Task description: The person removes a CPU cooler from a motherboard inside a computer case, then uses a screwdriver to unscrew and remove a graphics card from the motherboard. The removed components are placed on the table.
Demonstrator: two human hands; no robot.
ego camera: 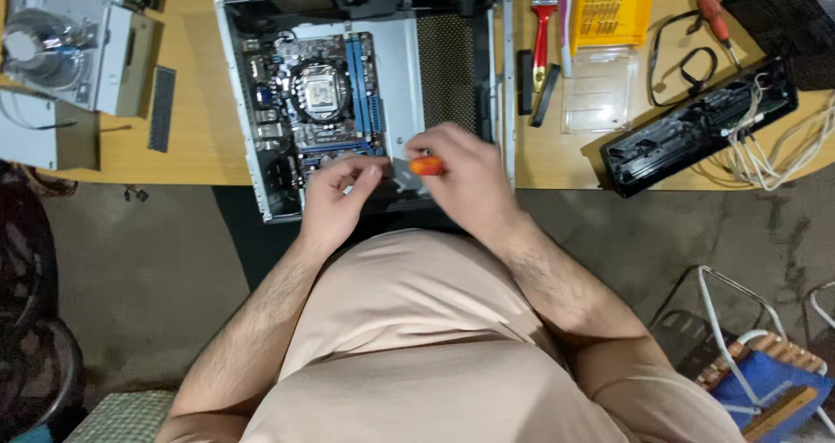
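Both your hands work at the near edge of the open grey metal computer case (261, 160), at the middle of the frame. Your right hand (461, 178) is closed around an orange-handled screwdriver (426, 166), tip hidden behind your fingers. Your left hand (335, 201) is half curled, fingertips resting on the case floor beside the blue-slotted motherboard (317, 95); I cannot tell if it pinches anything. The side panel is already off, the processor socket sits bare, and the board remains inside. At upper right lie a red-handled paintbrush (544, 26), a yellow bit tray (613, 8) and a black front panel (700, 126) trailing white cables.
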